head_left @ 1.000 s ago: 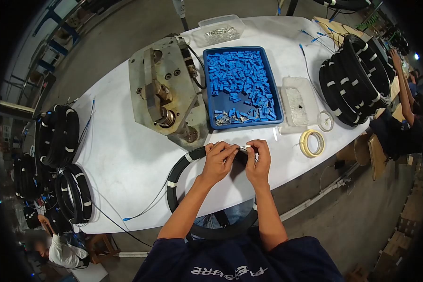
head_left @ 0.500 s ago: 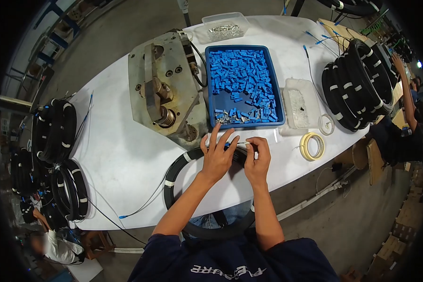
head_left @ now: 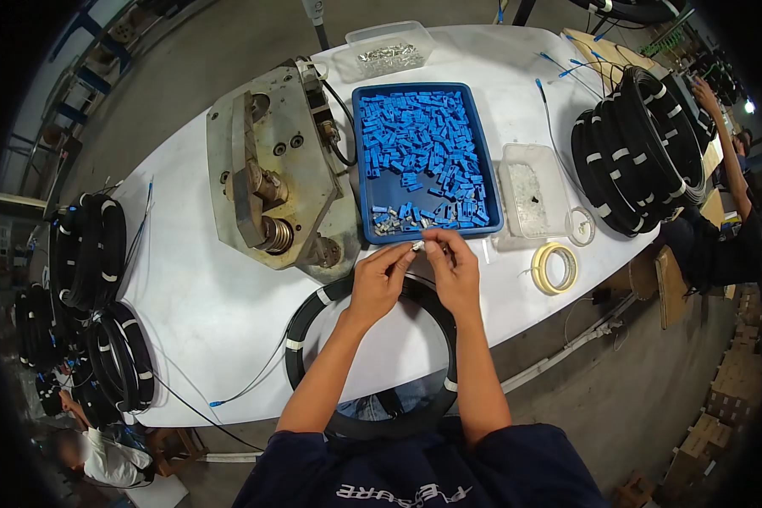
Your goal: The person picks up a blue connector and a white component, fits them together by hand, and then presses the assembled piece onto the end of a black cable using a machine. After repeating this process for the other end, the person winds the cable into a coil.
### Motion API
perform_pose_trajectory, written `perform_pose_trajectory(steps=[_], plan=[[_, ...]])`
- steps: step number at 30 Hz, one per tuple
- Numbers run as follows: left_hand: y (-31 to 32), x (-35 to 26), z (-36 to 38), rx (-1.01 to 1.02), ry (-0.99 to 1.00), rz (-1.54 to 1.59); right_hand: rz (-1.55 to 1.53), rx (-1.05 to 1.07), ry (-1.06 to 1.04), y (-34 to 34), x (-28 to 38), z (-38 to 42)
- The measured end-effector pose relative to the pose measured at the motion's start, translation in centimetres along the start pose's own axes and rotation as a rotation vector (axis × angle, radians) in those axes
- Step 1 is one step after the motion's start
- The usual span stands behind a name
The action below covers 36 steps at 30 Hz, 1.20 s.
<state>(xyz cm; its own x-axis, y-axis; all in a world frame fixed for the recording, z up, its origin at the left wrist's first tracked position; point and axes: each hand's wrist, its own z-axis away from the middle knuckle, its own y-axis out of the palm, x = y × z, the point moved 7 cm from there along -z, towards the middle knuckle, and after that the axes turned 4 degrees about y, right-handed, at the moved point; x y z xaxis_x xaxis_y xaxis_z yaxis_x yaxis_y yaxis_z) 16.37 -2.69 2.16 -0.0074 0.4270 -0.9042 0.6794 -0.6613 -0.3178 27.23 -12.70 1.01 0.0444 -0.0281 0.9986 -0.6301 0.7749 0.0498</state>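
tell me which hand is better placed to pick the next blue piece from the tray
Right, probably. The right hand sits just below the blue tray near its front edge. The left hand pinches a small metal part, farther from the pieces.

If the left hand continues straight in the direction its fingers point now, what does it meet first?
The left hand points up and right, toward the small metal piece pinched between both hands. Past that, it would probably meet the near rim of the blue tray, though depth is hard to judge.
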Motion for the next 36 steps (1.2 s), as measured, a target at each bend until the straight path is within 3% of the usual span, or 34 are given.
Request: perform_pose_trajectory(steps=[1,3,5,7,12,15,22,25,27,32,36], plan=[[-0.2,0.1,-0.2,-0.034,0.007,0.049,-0.002,0.001,-0.001,0.0,0.9,-1.0],[-0.4,1.3,-0.3,0.042,-0.111,0.070,0.388,0.072,-0.137,0.6,3.6,-2.8],[0.2,2.5,-0.3,0.178,-0.317,0.264,0.509,0.095,-0.147,1.2,3.2,-5.0],[0.0,2.7,-0.2,0.185,-0.341,0.290,0.725,0.064,-0.323,2.1,2.1,-6.6],[-0.3,3.8,-0.1,0.114,-0.408,0.469,0.836,0.091,-0.185,2.8,-0.8,-7.6],[-0.3,3.4,-0.3,0.116,-0.271,0.373,0.788,0.109,-0.159,2.6,-0.4,-7.4],[-0.5,3.7,0.1,0.067,-0.332,0.456,0.650,0.043,-0.323,2.4,1.4,-5.9],[-0.5,3.5,0.1,0.108,-0.285,0.450,0.404,0.007,-0.308,1.6,2.0,-5.1],[-0.7,3.3,0.3,0.101,-0.276,0.476,0.128,0.030,-0.213,1.2,1.9,-4.2],[-1.2,2.9,1.0,0.054,-0.230,0.503,0.030,0.152,-0.022,1.9,1.6,-0.4],[-1.9,2.8,2.0,-0.032,-0.177,0.630,0.010,0.143,-0.038,2.4,2.3,1.8]])
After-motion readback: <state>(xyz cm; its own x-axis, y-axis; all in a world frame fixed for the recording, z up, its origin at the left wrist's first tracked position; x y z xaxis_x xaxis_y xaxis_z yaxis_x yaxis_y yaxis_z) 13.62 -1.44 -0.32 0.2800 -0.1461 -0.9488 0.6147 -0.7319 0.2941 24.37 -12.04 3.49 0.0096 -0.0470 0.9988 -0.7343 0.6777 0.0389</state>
